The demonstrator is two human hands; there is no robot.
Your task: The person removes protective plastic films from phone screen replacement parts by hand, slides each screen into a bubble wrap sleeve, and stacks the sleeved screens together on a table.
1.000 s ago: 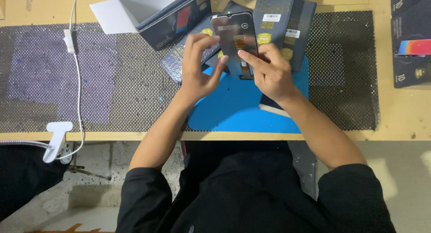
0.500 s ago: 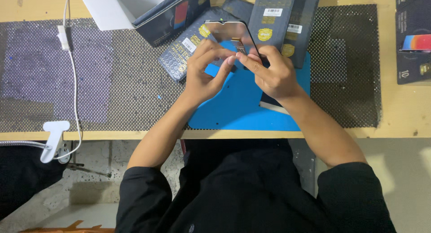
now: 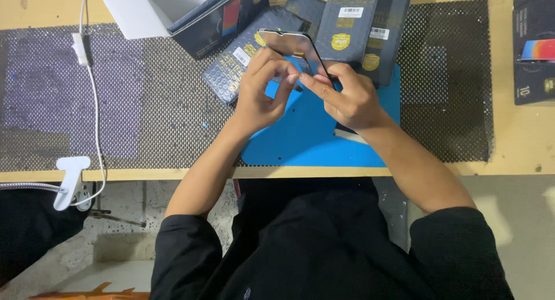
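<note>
2 hands, left hand [image 3: 260, 97], right hand [image 3: 347, 100], pinching 1 glass panel [image 3: 292, 48], 1 blue mat [image 3: 312, 138]

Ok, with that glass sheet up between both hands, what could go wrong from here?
The thin glass sheet is pinched only at its lower edge by the left hand and right hand, so it might slip or flex and crack. Fingertips on it may leave smudges. If dropped, it could hit the dark packets below.

Even, bright overhead light fills the sharp view, a pale glare spreads across the glass panel [image 3: 292, 48] held above the counter [image 3: 520, 138], shadows stay soft and short, and the floor below the counter's edge sits dimmer.
</note>
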